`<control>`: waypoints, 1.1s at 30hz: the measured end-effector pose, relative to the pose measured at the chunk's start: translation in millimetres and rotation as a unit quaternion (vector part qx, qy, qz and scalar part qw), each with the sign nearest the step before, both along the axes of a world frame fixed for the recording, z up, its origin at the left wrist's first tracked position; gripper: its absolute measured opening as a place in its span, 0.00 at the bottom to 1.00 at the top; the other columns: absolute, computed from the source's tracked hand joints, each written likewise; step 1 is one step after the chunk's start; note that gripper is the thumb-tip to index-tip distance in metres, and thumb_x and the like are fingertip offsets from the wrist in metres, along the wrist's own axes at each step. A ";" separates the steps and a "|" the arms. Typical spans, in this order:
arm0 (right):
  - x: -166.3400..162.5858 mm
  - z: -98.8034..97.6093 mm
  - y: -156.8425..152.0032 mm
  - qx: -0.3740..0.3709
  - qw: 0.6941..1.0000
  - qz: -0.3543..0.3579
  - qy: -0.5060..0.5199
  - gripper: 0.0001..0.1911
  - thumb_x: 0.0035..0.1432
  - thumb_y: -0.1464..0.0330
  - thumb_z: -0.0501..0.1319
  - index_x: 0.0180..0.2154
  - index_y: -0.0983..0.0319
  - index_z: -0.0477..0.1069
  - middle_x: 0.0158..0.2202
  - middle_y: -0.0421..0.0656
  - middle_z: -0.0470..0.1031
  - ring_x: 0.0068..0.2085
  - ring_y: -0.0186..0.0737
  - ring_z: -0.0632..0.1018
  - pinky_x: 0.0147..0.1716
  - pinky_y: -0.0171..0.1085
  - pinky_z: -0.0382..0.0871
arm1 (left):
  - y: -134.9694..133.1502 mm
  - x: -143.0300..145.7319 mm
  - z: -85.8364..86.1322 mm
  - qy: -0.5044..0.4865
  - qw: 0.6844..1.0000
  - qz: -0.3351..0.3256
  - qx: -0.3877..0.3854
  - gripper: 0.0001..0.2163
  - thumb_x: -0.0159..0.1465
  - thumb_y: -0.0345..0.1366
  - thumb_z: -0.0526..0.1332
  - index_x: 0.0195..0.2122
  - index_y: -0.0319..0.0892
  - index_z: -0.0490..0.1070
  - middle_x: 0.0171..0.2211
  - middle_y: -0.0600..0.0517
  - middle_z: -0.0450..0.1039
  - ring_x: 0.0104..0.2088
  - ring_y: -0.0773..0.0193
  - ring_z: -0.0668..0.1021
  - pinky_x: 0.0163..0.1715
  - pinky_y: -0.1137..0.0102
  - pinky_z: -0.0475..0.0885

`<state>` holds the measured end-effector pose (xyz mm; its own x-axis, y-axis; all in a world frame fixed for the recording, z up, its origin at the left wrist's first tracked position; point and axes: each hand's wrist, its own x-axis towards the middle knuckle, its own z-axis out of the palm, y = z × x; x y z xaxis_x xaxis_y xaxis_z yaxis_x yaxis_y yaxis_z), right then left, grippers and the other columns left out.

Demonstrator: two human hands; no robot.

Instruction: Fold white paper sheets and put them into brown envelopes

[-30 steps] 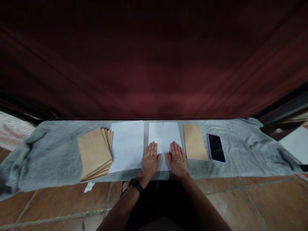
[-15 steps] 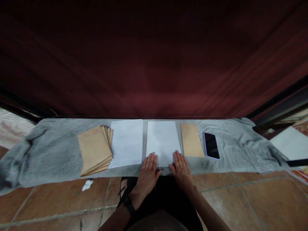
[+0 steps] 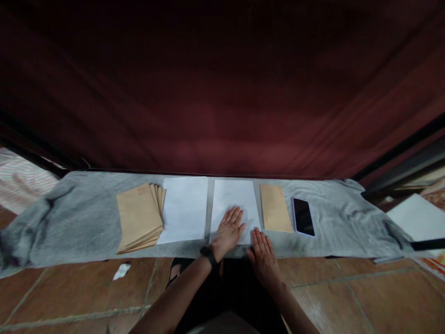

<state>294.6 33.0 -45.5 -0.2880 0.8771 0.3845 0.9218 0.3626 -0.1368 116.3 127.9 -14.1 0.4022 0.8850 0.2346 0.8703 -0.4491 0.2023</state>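
Observation:
A white sheet of paper (image 3: 233,192) lies flat in front of me on a grey cloth. My left hand (image 3: 230,228) rests on its lower middle, palm down with the fingers stretched out. At the sheet's lower right corner lies my right hand (image 3: 264,254), flat too, its fingertips at the paper's edge. Left of this sheet is white paper (image 3: 186,208), probably a stack. Brown envelopes (image 3: 139,213), several of them fanned out, overlap that paper's left side. One single brown envelope (image 3: 276,208) sits to the right of the sheet.
A phone (image 3: 303,217) in a light purple case lies right of the single envelope. The grey cloth (image 3: 86,218) covers a long, narrow surface, wrinkled at both ends. Dark red fabric (image 3: 222,116) rises behind it. A crumpled white scrap (image 3: 121,271) is on the tiled floor (image 3: 79,292).
My left hand has moved up and to the right, from the sheet's lower left corner onto its middle. The right hand stays near the lower right corner. The view has shifted slightly.

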 end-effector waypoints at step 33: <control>-50.8 -4.1 220.5 -0.057 0.996 -0.071 0.012 0.27 0.73 0.61 0.46 0.69 0.61 0.56 0.71 0.52 0.54 0.69 0.53 0.60 0.66 0.55 0.51 | 126.3 -27.8 -21.1 0.036 0.987 0.149 -0.049 0.27 0.74 0.44 0.44 0.71 0.40 0.53 0.72 0.45 0.49 0.72 0.50 0.51 0.70 0.52 0.46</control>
